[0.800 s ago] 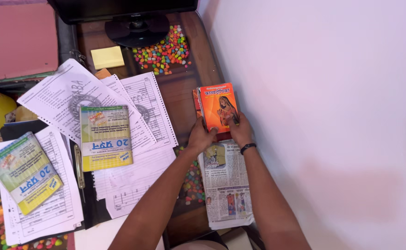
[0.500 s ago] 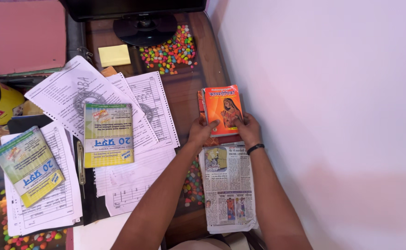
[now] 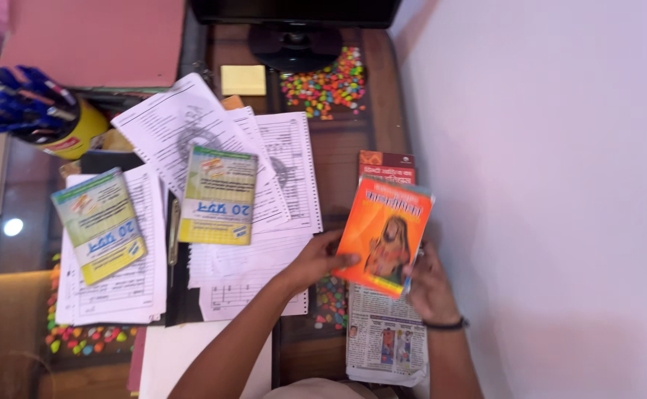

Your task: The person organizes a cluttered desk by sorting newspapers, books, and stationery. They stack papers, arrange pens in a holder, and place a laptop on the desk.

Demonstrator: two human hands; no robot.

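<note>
Both my hands hold an orange book (image 3: 384, 233) with a figure on its cover, lifted and tilted above the desk. My left hand (image 3: 316, 258) grips its lower left edge, thumb on the cover. My right hand (image 3: 428, 284) holds its lower right corner from beneath; a dark band circles that wrist. Under the book a maroon book (image 3: 387, 167) lies on the desk by the wall. A folded newspaper (image 3: 385, 340) lies nearer me, partly under my right hand.
Printed sheets (image 3: 213, 148) and two yellow-green booklets (image 3: 217, 194) (image 3: 100, 224) cover the desk's left. A yellow pen cup (image 3: 46, 118) holds blue pens. A monitor stand (image 3: 294, 41), sticky notes (image 3: 243, 79), coloured pebbles (image 3: 327, 83) and a pink folder (image 3: 94, 37) lie at the back. A white wall (image 3: 545, 192) is at the right.
The orange book has been lifted off the maroon book and tilted toward me. The view has swung left, bringing the pen cup into sight.
</note>
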